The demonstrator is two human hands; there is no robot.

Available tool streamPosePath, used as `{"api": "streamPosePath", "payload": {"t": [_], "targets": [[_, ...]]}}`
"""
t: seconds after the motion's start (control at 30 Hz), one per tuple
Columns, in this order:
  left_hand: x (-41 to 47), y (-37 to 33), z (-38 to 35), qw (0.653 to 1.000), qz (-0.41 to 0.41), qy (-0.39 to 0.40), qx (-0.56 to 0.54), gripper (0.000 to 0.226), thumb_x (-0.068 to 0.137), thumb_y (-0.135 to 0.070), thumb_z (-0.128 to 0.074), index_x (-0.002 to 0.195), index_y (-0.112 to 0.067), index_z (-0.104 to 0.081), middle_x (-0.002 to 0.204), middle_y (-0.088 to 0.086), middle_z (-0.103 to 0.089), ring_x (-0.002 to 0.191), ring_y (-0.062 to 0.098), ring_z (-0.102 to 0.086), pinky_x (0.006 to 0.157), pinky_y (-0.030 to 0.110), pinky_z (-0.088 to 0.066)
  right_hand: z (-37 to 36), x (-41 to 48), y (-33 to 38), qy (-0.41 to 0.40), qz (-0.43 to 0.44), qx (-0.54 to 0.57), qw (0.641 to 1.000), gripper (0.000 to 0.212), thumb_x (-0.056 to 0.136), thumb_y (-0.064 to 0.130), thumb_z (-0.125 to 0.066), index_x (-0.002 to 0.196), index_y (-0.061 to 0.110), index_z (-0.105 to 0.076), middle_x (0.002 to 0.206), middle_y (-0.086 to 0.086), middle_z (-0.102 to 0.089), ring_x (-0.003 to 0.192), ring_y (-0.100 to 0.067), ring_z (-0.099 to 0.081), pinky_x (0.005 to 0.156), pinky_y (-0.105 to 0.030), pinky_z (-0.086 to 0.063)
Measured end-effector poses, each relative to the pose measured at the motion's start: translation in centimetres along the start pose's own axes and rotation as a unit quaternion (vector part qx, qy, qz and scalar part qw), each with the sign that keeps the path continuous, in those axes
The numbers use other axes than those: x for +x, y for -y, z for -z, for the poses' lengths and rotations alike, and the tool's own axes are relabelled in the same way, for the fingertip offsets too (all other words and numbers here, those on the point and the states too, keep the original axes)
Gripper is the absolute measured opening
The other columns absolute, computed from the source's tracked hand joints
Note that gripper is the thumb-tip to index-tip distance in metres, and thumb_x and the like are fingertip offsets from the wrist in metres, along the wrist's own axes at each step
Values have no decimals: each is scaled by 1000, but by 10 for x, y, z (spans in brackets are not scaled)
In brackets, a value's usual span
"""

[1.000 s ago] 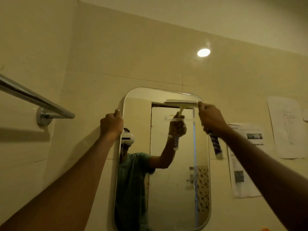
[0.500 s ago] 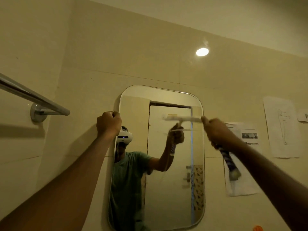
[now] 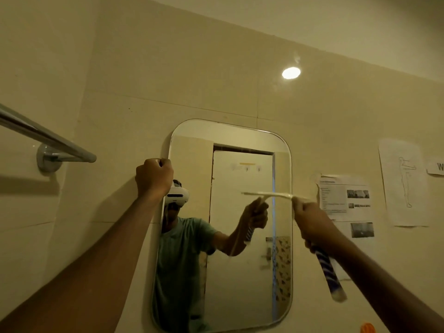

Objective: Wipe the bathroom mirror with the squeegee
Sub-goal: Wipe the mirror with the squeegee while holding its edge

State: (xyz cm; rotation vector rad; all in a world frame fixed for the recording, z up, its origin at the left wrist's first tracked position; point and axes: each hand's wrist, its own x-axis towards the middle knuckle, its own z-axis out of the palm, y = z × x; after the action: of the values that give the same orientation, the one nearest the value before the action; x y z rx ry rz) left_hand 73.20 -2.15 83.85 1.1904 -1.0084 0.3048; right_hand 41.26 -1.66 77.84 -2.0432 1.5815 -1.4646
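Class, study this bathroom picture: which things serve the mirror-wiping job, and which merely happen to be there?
Part of the job:
- rounded rectangular wall mirror
- pale squeegee with blue-striped handle
- right hand gripping the squeegee
- left hand, fisted at the mirror's edge

Just there:
- chrome towel rail
- printed paper sheets taped to the wall
- orange object, bottom right, unidentifiable

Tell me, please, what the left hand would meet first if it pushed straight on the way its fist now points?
Most likely the wall right beside the mirror: the left hand is a closed fist at the mirror's upper left edge. Depth is unclear; it may already be touching there.
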Motion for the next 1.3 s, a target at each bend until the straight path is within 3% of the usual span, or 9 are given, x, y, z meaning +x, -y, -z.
{"api": "streamPosePath", "payload": {"t": [0.1,0.27,0.43,0.6,0.73,0.87,0.97,1.13,1.3], "targets": [[-1,0,2,1000,-5,2,-2,40,96,-23,-42,77,2,-66,71,16,-63,67,30,-60,63,36,-49,15,4,13,9,-25,-27,999,52,102,44,-28,89,2,-54,60,-6,-49,41,-14,-46,35,-21,-40],[-2,1,2,1000,-10,-4,-2,40,96,-23,-42,76,3,-65,70,16,-62,63,28,-58,60,33,-48,61,72,79,-88,29,2,996,47,102,44,-32,98,2,-52,64,-7,-49,46,-16,-46,41,-26,-40],[0,3,-1,1000,-10,-5,-5,41,95,-22,-41,74,3,-65,69,16,-63,63,27,-58,61,33,-46,35,64,63,-73,43,-48,995,39,104,31,-28,72,14,-43,69,-10,-50,55,-23,-52,56,-36,-51],[-2,4,0,1000,-7,-1,-5,41,96,-22,-40,75,3,-66,67,15,-62,59,24,-55,54,27,-39,-23,-6,-4,-46,-4,-5,999,48,104,39,-27,71,10,-50,54,-3,-49,40,-15,-45,40,-26,-42],[-5,2,1,1000,-10,0,-2,41,97,-22,-41,77,4,-66,68,15,-62,59,23,-54,52,27,-39,-5,-3,18,-17,-2,-20,1000,49,103,40,-29,73,8,-51,57,-4,-49,39,-13,-44,32,-20,-38],[-5,3,0,1000,-14,-7,9,41,97,-23,-41,77,2,-66,70,13,-62,62,23,-56,50,24,-37,40,58,71,-103,36,3,994,47,103,40,-31,85,2,-53,62,-7,-51,46,-17,-49,43,-28,-44],[-4,3,-1,1000,-13,-15,10,39,97,-24,-41,78,0,-66,71,12,-61,66,24,-57,58,27,-40,50,77,87,-103,16,20,994,43,103,41,-30,91,3,-48,66,-9,-49,49,-17,-48,43,-26,-41],[-5,5,-3,999,-22,-21,13,39,97,-24,-40,79,0,-65,73,12,-61,69,26,-57,64,32,-46,1,23,23,-37,26,-59,997,38,105,29,-27,71,18,-41,65,-7,-49,52,-19,-48,56,-37,-51],[-13,4,-3,1000,-8,-22,12,40,99,-26,-39,81,-1,-65,76,12,-60,70,25,-56,58,28,-43,-30,-34,-22,-25,-33,27,999,52,103,41,-27,70,9,-52,52,-1,-48,39,-12,-44,36,-22,-40]]}}
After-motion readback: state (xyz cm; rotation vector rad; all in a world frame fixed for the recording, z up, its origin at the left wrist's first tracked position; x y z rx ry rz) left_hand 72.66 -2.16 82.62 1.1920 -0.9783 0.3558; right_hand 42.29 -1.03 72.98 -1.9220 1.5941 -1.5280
